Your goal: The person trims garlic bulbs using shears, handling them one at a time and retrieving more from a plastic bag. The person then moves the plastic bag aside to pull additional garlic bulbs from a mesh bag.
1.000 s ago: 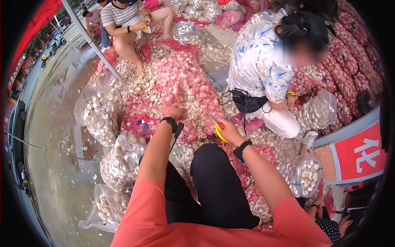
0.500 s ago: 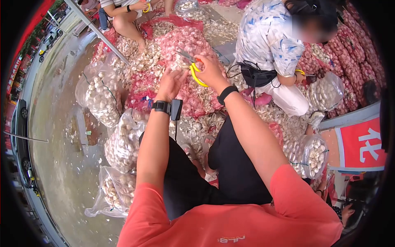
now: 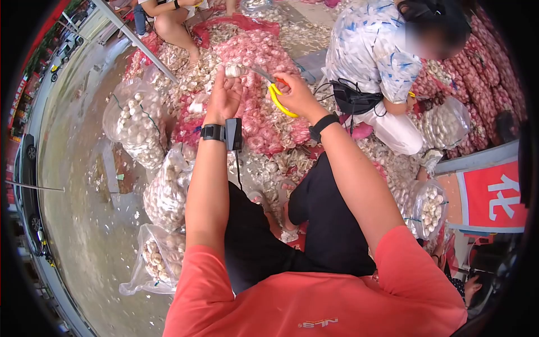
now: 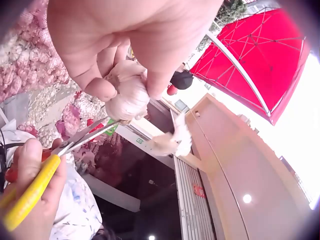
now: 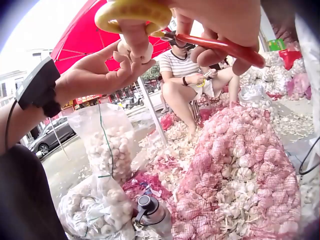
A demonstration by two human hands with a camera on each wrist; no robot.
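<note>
My left hand (image 3: 225, 96) pinches a whitish garlic bulb (image 4: 129, 96) between thumb and fingers, raised above the garlic pile. In my right hand (image 3: 297, 96) is a pair of scissors (image 4: 35, 192) with yellow and red handles. The blades point at the bulb, their tips right at its lower end in the left wrist view. Pale papery garlic skin (image 4: 176, 141) hangs in the air just beside the bulb. Below the hands lies a pink mesh sack (image 5: 275, 170) full of garlic, with loose bulbs and trimmings on it.
Clear plastic bags of garlic (image 3: 137, 126) stand along my left. A metal bottle (image 5: 152, 215) is near the sack. To my right a person in a patterned shirt (image 3: 359, 50) bends over garlic; another sits ahead. A metal pole (image 3: 135, 39) rises front left.
Both hands have come up from the mesh sack. The left hand now holds a garlic bulb up, palm turned upward, and the scissors have moved to it. The head view has tilted downward.
</note>
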